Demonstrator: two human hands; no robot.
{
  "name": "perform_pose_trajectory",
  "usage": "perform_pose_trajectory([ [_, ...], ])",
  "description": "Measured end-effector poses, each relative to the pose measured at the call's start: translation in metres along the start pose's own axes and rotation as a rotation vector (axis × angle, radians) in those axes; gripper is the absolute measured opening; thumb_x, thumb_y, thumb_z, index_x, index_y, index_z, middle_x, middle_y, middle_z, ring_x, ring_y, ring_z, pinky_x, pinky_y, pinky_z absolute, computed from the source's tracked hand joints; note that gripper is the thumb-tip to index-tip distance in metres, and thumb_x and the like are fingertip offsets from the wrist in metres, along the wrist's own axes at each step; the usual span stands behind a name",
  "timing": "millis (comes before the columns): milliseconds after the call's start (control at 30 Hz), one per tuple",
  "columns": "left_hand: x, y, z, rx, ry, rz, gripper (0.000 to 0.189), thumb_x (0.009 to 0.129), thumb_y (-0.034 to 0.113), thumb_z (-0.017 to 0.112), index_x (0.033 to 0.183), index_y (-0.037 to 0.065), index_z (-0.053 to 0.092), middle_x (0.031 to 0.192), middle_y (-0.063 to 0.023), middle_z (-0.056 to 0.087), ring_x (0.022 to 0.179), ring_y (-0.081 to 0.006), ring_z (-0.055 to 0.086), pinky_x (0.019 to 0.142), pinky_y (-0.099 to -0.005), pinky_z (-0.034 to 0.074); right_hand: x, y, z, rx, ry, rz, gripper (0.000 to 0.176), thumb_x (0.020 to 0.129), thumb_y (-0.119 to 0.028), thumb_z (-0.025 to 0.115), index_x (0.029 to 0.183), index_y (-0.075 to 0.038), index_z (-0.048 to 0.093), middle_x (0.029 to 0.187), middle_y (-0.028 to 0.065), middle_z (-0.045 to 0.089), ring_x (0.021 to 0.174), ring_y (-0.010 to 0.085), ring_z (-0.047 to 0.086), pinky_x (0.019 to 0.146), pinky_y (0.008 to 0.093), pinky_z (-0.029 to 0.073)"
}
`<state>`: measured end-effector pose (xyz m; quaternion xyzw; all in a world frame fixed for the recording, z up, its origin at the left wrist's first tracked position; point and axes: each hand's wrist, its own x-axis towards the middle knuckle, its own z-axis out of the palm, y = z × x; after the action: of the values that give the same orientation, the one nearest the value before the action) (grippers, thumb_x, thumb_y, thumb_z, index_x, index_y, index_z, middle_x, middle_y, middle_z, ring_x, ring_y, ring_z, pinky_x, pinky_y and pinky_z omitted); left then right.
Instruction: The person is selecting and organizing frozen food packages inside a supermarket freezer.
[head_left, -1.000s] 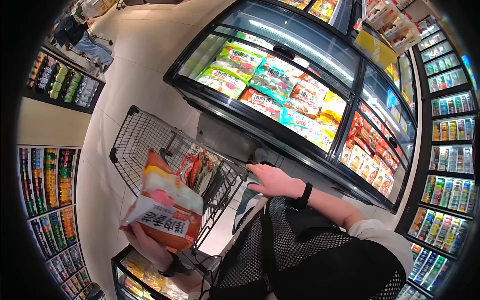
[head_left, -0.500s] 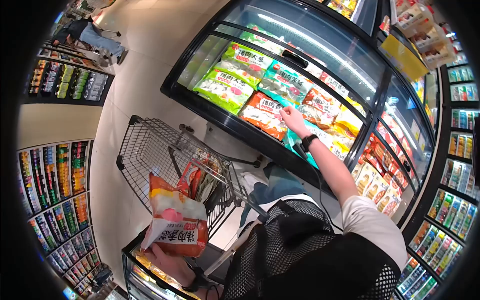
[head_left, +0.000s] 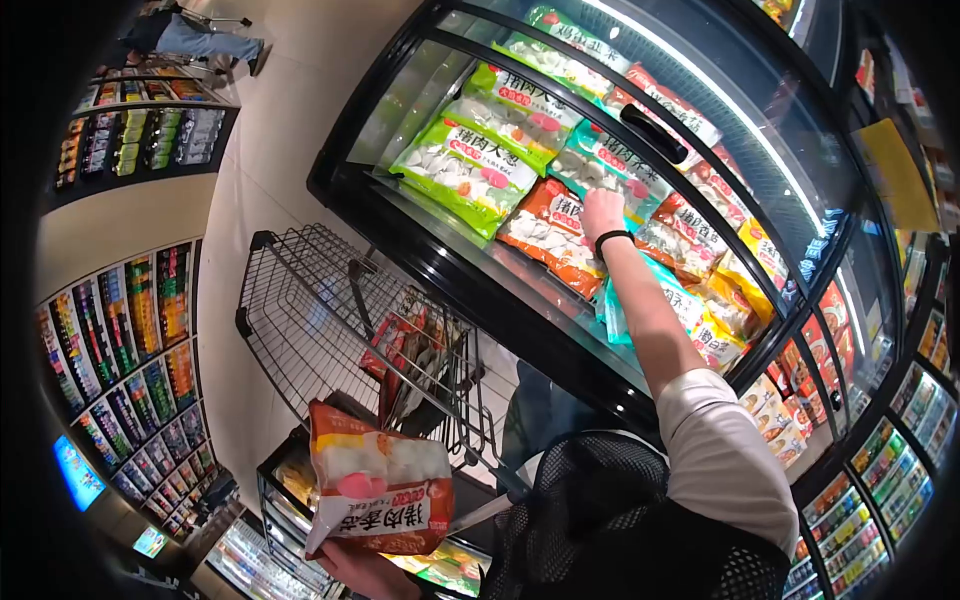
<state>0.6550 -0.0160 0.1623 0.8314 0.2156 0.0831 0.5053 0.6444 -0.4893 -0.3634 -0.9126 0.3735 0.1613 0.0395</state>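
Right grip [head_left: 603, 208] and red bag [head_left: 552, 238]: the bag lay just below and to the left of the grip in the view, on the side toward the freezer's front rim; its visible long axis ran roughly along the rim of the freezer [head_left: 470, 292]; the right hand was much the nearer of the two. The fingers appeared curled inward, fist-like; whether they pinched film or only rested over it could not be told. A teal bag [head_left: 598, 165] adjoined the grip above; green bags [head_left: 470, 172] lay farther to its left; a black handle [head_left: 655, 135] stood above and to its right.

Left grip [head_left: 362, 572]: pinching the lower edge of the held bag [head_left: 383, 470], with the fingers partly hidden behind it; the bag stood above this grip, its print upside down in the view; the cart [head_left: 290, 300] lay beyond it, with flat packets [head_left: 388, 345] inside.

Materials: the bags were pillow-shaped, of glossy, creased film, with pale rounded lumps showing on their faces; the cart was an open lattice of thin metal wire, angular at its corners; the freezer's rim was smooth, black and reflective; the sleeve [head_left: 725, 450] was soft pale cloth, loosely folded.
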Motion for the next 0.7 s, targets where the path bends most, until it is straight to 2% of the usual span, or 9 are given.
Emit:
perform_pose_trajectory([
  [67, -0.002, 0.000, 0.007, 0.025, -0.045, -0.002, 0.046, 0.109, 0.025, 0.059, 0.142, -0.006, 0.053, 0.145, -0.0224, 0.059, 0.129, -0.0336, 0.059, 0.109, -0.0442, 0.049, 0.016, 0.003, 0.013, -0.056, 0.039, -0.046, 0.009, 0.092, -0.018, 0.069, 0.091, -0.016, 0.077, 0.089, 0.0052, 0.079, 0.086, 0.0232, 0.079, 0.074, 0.0400, 0.061],
  [100, -0.003, -0.002, 0.010, 0.032, -0.067, 0.004, 0.048, 0.109, 0.026, 0.060, 0.143, -0.005, 0.052, 0.146, -0.0223, 0.058, 0.130, -0.0339, 0.059, 0.111, -0.0448, 0.048, 0.018, 0.004, 0.017, -0.024, 0.028, -0.086, 0.017, 0.093, -0.012, 0.065, 0.085, -0.018, 0.079, 0.086, 0.0046, 0.080, 0.085, 0.0224, 0.079, 0.072, 0.0398, 0.061],
  [167, -0.003, -0.003, 0.012, 0.024, -0.150, 0.009, 0.053, 0.109, 0.031, 0.062, 0.149, -0.001, 0.048, 0.150, -0.0214, 0.056, 0.134, -0.0336, 0.057, 0.114, -0.0458, 0.046, 0.020, 0.004, 0.021, -0.068, 0.012, -0.139, 0.017, 0.092, -0.014, 0.067, 0.082, -0.019, 0.079, 0.085, 0.0051, 0.080, 0.083, 0.0229, 0.080, 0.069, 0.0396, 0.061],
  [200, -0.003, -0.002, 0.019, 0.097, -0.098, 0.026, 0.047, 0.110, 0.030, 0.058, 0.144, -0.002, 0.050, 0.144, -0.0199, 0.057, 0.128, -0.0304, 0.058, 0.110, -0.0439, 0.047, 0.020, 0.003, 0.020, -0.063, 0.016, -0.190, 0.016, 0.091, -0.015, 0.067, 0.082, -0.018, 0.079, 0.085, 0.0056, 0.080, 0.082, 0.0233, 0.079, 0.068, 0.0398, 0.061],
  [267, -0.002, 0.001, 0.029, 0.246, 0.008, 0.062, 0.038, 0.112, 0.027, 0.049, 0.133, -0.004, 0.054, 0.133, -0.0170, 0.060, 0.116, -0.0241, 0.060, 0.103, -0.0402, 0.049, 0.013, 0.001, 0.004, 0.017, -0.108, -0.251, 0.015, 0.091, -0.016, 0.066, 0.084, -0.015, 0.080, 0.085, 0.0094, 0.079, 0.083, 0.0272, 0.079, 0.071, 0.0425, 0.061],
  [467, 0.016, -0.012, 0.021, 0.000, -0.045, 0.052, 0.037, 0.111, 0.022, 0.051, 0.138, -0.003, 0.052, 0.137, -0.0163, 0.059, 0.126, -0.0244, 0.056, 0.114, -0.0414, 0.042, -0.051, -0.006, -0.055, 0.230, -0.286, -0.515, 0.023, 0.091, -0.018, 0.057, 0.094, -0.006, 0.077, 0.089, 0.0213, 0.076, 0.086, 0.0403, 0.076, 0.076, 0.0534, 0.061],
  [533, 0.020, -0.018, 0.015, -0.038, -0.074, 0.086, 0.037, 0.110, 0.021, 0.052, 0.139, -0.002, 0.051, 0.138, -0.0163, 0.058, 0.126, -0.0242, 0.056, 0.115, -0.0417, 0.041, -0.075, -0.026, -0.045, 0.171, -0.369, -0.626, 0.022, 0.090, -0.018, 0.058, 0.095, -0.007, 0.076, 0.090, 0.0201, 0.076, 0.087, 0.0400, 0.075, 0.077, 0.0525, 0.060],
  [633, 0.015, -0.013, 0.021, 0.009, -0.052, 0.078, 0.036, 0.110, 0.021, 0.051, 0.138, -0.003, 0.051, 0.138, -0.0165, 0.058, 0.127, -0.0239, 0.056, 0.115, -0.0421, 0.042, -0.110, -0.042, -0.013, 0.144, -0.294, -0.807, 0.018, 0.092, -0.020, 0.062, 0.099, -0.014, 0.078, 0.096, 0.0127, 0.076, 0.102, 0.0306, 0.073, 0.083, 0.0438, 0.060],
  [700, 0.013, -0.010, 0.021, 0.046, -0.032, 0.075, 0.036, 0.111, 0.021, 0.051, 0.138, -0.003, 0.052, 0.138, -0.0166, 0.058, 0.127, -0.0240, 0.057, 0.114, -0.0419, 0.043, -0.106, -0.045, 0.003, 0.190, -0.191, -0.867, 0.014, 0.093, -0.020, 0.063, 0.097, -0.012, 0.074, 0.092, 0.0115, 0.072, 0.099, 0.0320, 0.072, 0.081, 0.0463, 0.059],
])
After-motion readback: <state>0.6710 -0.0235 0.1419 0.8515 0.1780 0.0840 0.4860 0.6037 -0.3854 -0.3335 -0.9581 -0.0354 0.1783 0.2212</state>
